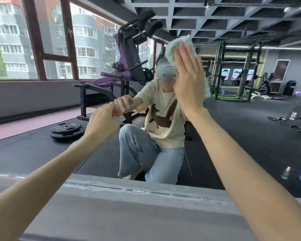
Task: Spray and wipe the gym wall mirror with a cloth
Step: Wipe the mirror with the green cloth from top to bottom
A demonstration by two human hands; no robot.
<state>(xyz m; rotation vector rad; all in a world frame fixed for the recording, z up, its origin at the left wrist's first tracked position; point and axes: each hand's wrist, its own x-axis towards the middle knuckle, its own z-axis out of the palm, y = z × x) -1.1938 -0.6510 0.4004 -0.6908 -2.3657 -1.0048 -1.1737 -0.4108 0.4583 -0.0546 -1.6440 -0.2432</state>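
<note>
right grip [188, 79] flat, released, pressing cloth [172, 47] on mirror [42, 150] at head height | left grip [102, 120] clenched, knuckles at glass, seemingly empty | risk: unpinched cloth slips from under palm, leaving streaks

Dark gym floor [42, 153] — big windows [56, 40]

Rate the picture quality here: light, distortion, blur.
Head view: soft daylight comes from the windows at left, with no hard shadows or glare. Head view: the wide lens bows the window frames and the ledge below the mirror. Head view: the cloth under the right hand looks slightly blurred.
</note>
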